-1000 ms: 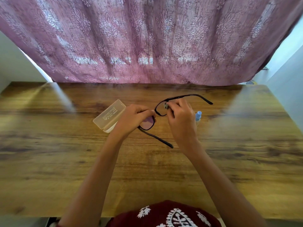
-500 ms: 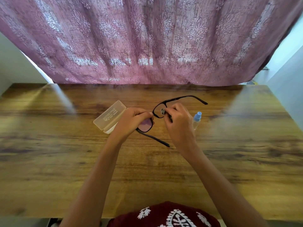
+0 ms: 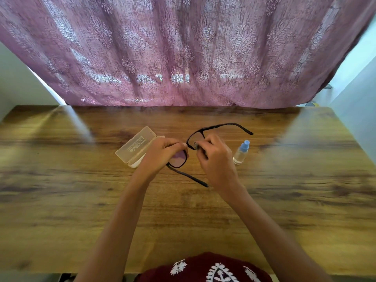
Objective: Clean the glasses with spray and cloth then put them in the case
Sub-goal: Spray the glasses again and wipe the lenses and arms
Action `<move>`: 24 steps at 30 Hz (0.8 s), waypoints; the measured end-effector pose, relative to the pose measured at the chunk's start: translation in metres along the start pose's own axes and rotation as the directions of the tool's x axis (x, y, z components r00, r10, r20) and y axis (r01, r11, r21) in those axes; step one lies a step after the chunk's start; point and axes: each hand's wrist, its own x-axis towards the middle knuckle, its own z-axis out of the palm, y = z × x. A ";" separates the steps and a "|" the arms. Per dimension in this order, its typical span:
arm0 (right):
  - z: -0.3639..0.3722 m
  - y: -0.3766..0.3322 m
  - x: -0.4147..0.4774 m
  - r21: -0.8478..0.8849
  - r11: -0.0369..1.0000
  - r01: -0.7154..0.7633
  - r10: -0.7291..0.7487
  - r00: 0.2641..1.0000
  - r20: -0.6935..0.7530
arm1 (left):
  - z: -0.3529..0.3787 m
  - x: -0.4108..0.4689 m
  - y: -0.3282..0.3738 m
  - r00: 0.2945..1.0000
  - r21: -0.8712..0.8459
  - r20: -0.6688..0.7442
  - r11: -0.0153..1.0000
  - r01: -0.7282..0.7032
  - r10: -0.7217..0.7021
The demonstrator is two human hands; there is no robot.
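Note:
Black-framed glasses [image 3: 221, 126] with both arms unfolded are held above the wooden table [image 3: 284, 200]. My left hand [image 3: 160, 154] grips the frame at the near lens, which shows a purple tint. My right hand [image 3: 216, 159] pinches a small grey cloth [image 3: 196, 145] against the far lens; most of the cloth is hidden by the fingers. A translucent beige case [image 3: 135, 146] lies shut on the table just left of my left hand. A small clear spray bottle [image 3: 241, 152] with a blue cap stands right of my right hand.
A purple patterned curtain [image 3: 183, 53] hangs along the far edge of the table. Pale walls flank it on both sides. My dark red clothing with white print [image 3: 203, 268] shows at the near edge.
Both hands with the glasses have shifted slightly left and toward me, so the whole spray bottle now shows. My right fingers have moved the cloth a little over the far lens.

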 end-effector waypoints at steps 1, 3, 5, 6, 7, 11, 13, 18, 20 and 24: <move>0.000 -0.002 -0.001 0.015 1.000 0.020 -0.020 1.000 0.020 | 0.001 -0.001 0.001 1.000 -0.003 0.006 1.000 0.010 -0.010; 0.000 -0.004 0.002 0.035 0.999 0.042 -0.043 0.999 0.027 | 0.003 0.000 0.002 0.999 0.007 0.015 0.999 0.033 -0.033; 0.000 -0.002 0.008 0.023 0.999 0.031 -0.031 1.000 0.005 | 0.003 0.000 0.001 0.999 0.018 0.012 0.999 0.043 -0.043; 0.000 0.000 0.011 0.006 1.000 0.018 -0.018 1.000 -0.011 | 0.003 0.000 0.000 0.999 0.026 0.011 0.999 0.044 -0.044; 0.000 0.003 0.013 -0.012 1.000 0.003 -0.003 1.000 -0.028 | 0.001 0.001 -0.002 0.999 0.033 0.009 0.998 0.047 -0.047; -0.002 0.008 0.007 -0.004 1.000 -0.014 0.014 0.999 -0.031 | -0.003 0.001 -0.007 1.000 0.028 -0.003 0.999 0.031 -0.031; -0.002 0.003 0.001 0.063 0.998 -0.019 0.018 1.000 0.019 | -0.002 0.000 -0.005 1.000 0.011 -0.007 1.000 0.026 -0.026; -0.001 -0.002 0.003 0.202 0.978 -0.050 0.045 0.999 0.030 | 0.001 0.001 -0.006 0.999 0.051 -0.004 0.998 0.033 -0.033; -0.001 0.001 0.004 0.193 0.981 -0.023 0.013 0.998 0.055 | -0.002 0.001 -0.009 0.999 0.035 -0.002 0.999 0.035 -0.035; 0.002 0.004 -0.001 0.149 0.989 0.001 -0.015 0.996 0.091 | -0.005 0.000 -0.012 0.999 0.006 -0.021 0.999 0.037 -0.037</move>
